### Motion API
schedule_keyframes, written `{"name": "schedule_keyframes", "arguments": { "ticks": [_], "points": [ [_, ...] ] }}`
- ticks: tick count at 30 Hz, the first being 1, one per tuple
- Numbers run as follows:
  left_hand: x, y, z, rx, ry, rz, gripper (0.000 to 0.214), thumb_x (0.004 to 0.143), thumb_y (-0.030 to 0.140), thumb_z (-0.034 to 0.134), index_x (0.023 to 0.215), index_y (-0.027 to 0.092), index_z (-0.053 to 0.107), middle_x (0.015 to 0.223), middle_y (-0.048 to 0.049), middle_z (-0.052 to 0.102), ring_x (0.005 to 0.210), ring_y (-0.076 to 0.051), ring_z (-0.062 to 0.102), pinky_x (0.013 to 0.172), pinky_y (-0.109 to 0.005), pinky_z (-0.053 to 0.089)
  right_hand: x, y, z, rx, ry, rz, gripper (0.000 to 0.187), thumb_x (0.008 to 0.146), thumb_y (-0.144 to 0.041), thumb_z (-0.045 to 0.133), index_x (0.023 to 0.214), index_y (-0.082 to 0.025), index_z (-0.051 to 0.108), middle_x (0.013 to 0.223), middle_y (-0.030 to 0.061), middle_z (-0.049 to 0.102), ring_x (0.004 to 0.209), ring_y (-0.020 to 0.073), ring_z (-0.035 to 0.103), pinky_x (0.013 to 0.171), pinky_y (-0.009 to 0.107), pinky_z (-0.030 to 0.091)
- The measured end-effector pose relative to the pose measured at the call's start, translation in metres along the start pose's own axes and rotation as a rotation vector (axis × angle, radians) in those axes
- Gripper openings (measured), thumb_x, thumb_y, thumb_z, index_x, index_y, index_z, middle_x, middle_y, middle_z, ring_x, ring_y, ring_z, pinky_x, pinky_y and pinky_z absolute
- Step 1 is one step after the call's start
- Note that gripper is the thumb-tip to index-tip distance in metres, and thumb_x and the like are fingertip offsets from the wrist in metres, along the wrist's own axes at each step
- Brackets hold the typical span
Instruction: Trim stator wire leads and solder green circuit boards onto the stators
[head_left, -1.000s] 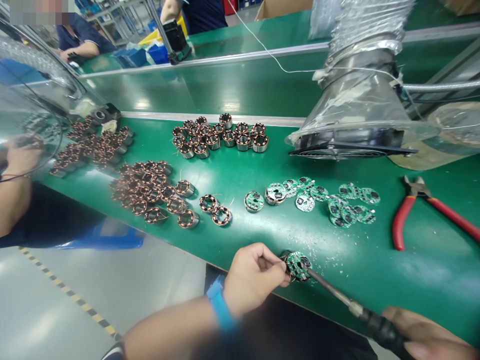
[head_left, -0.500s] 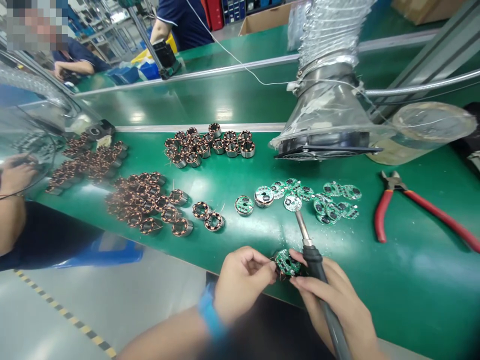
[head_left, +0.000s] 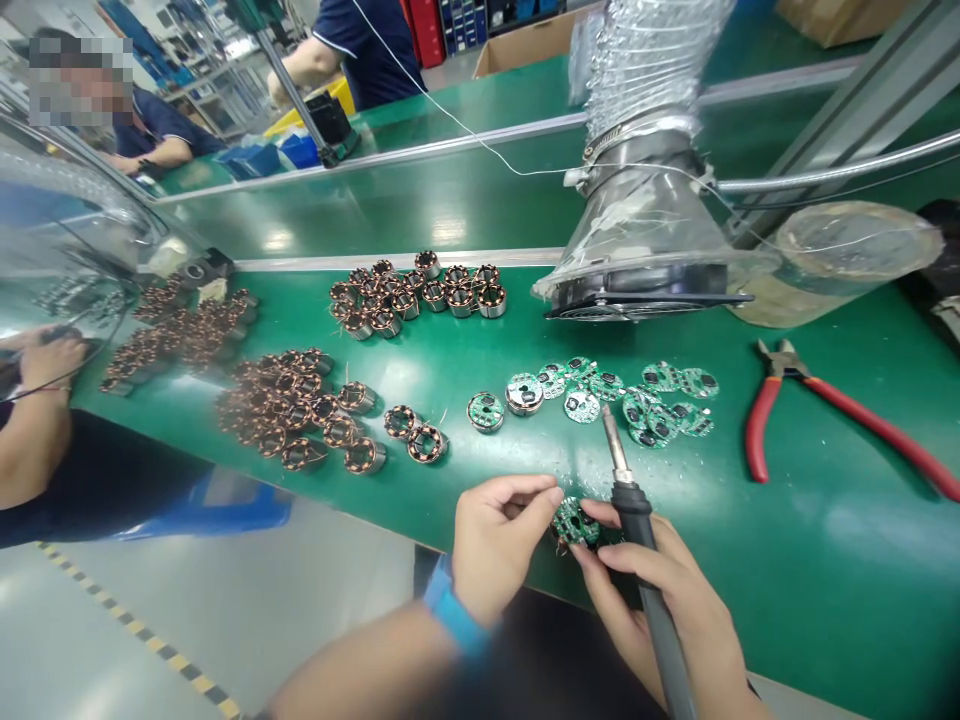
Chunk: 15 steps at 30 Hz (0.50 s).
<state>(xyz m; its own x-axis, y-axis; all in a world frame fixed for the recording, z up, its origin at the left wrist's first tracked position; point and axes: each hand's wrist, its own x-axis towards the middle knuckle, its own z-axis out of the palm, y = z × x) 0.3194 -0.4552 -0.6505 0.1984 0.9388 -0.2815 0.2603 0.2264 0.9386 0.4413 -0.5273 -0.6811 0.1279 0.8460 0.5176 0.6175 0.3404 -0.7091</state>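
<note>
My right hand (head_left: 667, 590) is wrapped round a soldering iron (head_left: 637, 520), its metal tip pointing up and away from me. The same hand's fingertips steady a copper-wound motor stator topped by a round green circuit board (head_left: 576, 521) at the bench's near edge. At the board's upper left edge, my left hand (head_left: 502, 545), with a blue wristband, has thumb and forefinger pinched together; whatever lies between them is too small to make out. Beyond sit two stators with boards on top, one green (head_left: 485, 411) and one whitish (head_left: 524, 394). Loose round boards (head_left: 652, 415) lie beside them.
Bare stators (head_left: 300, 400) stand in groups on the left and at the back (head_left: 420, 290). A fume extractor hood (head_left: 637, 250) hangs over the bench. Red-handled cutters (head_left: 780, 365) lie right, near a cloudy plastic container (head_left: 847, 260). Co-workers (head_left: 367, 50) are at nearby benches.
My left hand has shifted up along the board's edge, its thumb and forefinger pinched higher. The soldering iron's tip has swung slightly right, away from a loose board.
</note>
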Motion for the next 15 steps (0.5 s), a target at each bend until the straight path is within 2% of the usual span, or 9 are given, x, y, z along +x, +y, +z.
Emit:
{"name": "schedule_keyframes", "arguments": {
  "ticks": [2,4,7,9,10,12,15],
  "points": [
    [0.000,-0.004,-0.004,0.076,0.013,0.119,0.019,0.077,0.024,0.061,0.089,0.013,0.070,0.077,-0.0077,0.073,0.066,-0.017,0.066,0.062,-0.028,0.056,0.002,0.000,-0.002,0.007,-0.007,0.011,0.028,0.075,0.001,0.059,0.091,-0.019,0.048,0.104,0.0115,0.059,0.092,0.0220,0.060,0.077,0.035,0.047],
    [0.001,-0.007,-0.015,0.202,-0.024,0.340,0.018,0.079,0.019,0.059,0.091,0.015,0.070,0.079,-0.0073,0.072,0.067,-0.016,0.066,0.065,-0.029,0.056,0.004,0.001,-0.003,0.020,-0.011,0.016,0.027,0.076,0.001,0.058,0.091,-0.019,0.048,0.103,0.0106,0.058,0.092,0.0200,0.060,0.078,0.032,0.047],
    [0.000,-0.009,-0.035,0.518,-0.222,0.744,0.024,0.082,0.014,0.053,0.102,0.016,0.067,0.088,-0.0095,0.071,0.079,-0.019,0.065,0.072,-0.032,0.055,0.008,0.002,-0.005,0.027,-0.022,0.025,0.028,0.076,0.001,0.057,0.094,-0.019,0.047,0.104,0.0104,0.057,0.093,0.0190,0.059,0.077,0.030,0.048],
    [-0.001,-0.007,-0.043,0.699,-0.344,0.864,0.029,0.086,0.015,0.048,0.111,0.015,0.061,0.096,-0.0111,0.069,0.087,-0.020,0.063,0.076,-0.033,0.054,0.010,0.002,-0.005,0.018,-0.029,0.027,0.028,0.076,0.000,0.058,0.095,-0.019,0.048,0.105,0.0108,0.058,0.094,0.0191,0.060,0.079,0.030,0.048],
    [-0.002,-0.006,-0.045,0.744,-0.377,0.871,0.030,0.087,0.015,0.045,0.115,0.015,0.059,0.099,-0.0116,0.067,0.090,-0.020,0.062,0.078,-0.033,0.054,0.010,0.002,-0.006,0.010,-0.031,0.027,0.028,0.076,0.000,0.058,0.095,-0.018,0.049,0.106,0.0112,0.058,0.094,0.0190,0.060,0.080,0.030,0.048],
    [-0.004,-0.004,-0.045,0.660,-0.384,0.741,0.032,0.089,0.016,0.042,0.117,0.017,0.057,0.100,-0.0110,0.065,0.091,-0.018,0.062,0.078,-0.031,0.054,0.010,0.003,-0.009,-0.011,-0.030,0.023,0.029,0.075,-0.001,0.060,0.097,-0.018,0.049,0.107,0.0119,0.059,0.095,0.0194,0.060,0.080,0.029,0.047],
    [-0.004,-0.001,-0.039,0.321,-0.299,0.334,0.030,0.087,0.020,0.046,0.114,0.018,0.059,0.096,-0.0092,0.066,0.085,-0.016,0.065,0.077,-0.029,0.054,0.008,0.003,-0.019,-0.055,-0.037,0.014,0.033,0.075,-0.004,0.061,0.103,-0.018,0.051,0.110,0.0132,0.061,0.099,0.0228,0.058,0.082,0.033,0.047]
  ]
}}
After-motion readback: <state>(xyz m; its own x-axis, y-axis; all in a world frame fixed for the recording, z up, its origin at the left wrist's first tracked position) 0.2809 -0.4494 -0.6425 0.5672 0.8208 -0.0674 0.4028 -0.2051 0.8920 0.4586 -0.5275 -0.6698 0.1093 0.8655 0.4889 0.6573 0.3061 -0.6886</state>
